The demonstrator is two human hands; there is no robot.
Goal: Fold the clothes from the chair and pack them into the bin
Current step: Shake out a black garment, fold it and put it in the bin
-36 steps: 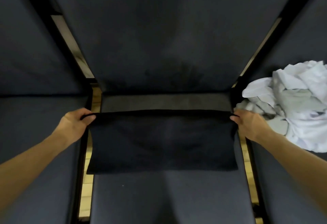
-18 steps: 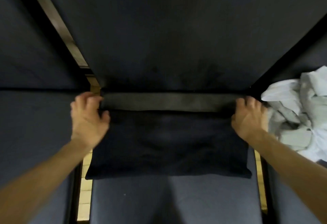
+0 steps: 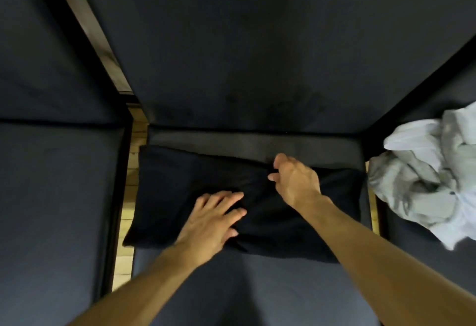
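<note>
Head view shows your left hand [image 3: 215,219] lying flat, fingers spread, on the lower middle of the black folded garment [image 3: 175,186], while your right hand [image 3: 296,181] pinches a gathered ridge of it near the far edge, fingers curled. That garment is a soft matte rectangle, creased around both hands, lying on the dark upholstered chair seat [image 3: 257,287] with its long axis left to right. A crumpled white clothes pile [image 3: 432,171] sits on the neighbouring seat to your right.

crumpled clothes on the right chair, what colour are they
White to pale grey clothes, plain; seen in the head view.
</note>
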